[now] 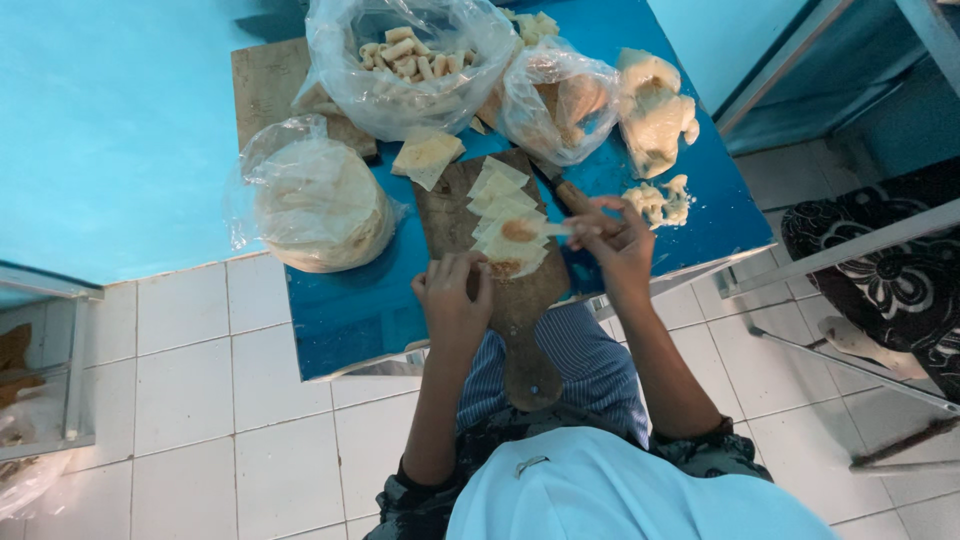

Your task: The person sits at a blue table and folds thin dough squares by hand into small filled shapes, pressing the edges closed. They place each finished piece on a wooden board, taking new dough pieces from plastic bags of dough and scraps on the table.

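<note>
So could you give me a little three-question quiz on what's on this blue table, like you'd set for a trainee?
1. True or false: the left hand rests at the near end of the row of square wrappers on the wooden board.
2. What does the right hand hold over the wrappers: A) a small spreader, B) a rolling pin, C) a cup?
3. Fill in: the finished rolls sit in a clear plastic ____ at the far edge of the blue table.

Key: 1 true; 2 A; 3 bag.
</note>
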`<state>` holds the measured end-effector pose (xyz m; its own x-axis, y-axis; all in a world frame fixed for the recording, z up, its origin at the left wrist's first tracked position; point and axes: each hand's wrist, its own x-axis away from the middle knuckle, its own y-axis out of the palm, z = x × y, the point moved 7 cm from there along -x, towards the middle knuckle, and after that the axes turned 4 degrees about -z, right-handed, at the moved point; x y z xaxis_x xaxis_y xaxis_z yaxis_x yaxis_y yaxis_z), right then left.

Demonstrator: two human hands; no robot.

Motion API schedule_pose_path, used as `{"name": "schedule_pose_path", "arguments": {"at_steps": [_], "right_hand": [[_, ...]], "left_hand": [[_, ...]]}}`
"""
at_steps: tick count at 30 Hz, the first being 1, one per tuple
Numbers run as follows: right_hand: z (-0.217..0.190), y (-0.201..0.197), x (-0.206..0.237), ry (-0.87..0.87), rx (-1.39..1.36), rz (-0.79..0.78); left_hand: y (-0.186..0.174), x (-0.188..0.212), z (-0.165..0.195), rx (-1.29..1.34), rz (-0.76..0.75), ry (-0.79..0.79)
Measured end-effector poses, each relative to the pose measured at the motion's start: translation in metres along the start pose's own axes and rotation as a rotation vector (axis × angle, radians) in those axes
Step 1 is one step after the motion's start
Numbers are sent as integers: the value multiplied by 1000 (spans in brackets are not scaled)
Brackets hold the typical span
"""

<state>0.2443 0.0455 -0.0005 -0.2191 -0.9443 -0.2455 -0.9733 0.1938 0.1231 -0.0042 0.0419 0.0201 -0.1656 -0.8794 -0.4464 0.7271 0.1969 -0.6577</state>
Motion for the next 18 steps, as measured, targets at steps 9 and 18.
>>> {"name": "schedule_pose_path", "arguments": {"at_steps": [9,18], "right_hand": [[-37,-59,-66,-301,29,184],[-50,-10,-94,-581,1061,229]], "left_hand": [[-6,-6,6,-24,-152,43],[7,-18,0,-51,-131,18]]}}
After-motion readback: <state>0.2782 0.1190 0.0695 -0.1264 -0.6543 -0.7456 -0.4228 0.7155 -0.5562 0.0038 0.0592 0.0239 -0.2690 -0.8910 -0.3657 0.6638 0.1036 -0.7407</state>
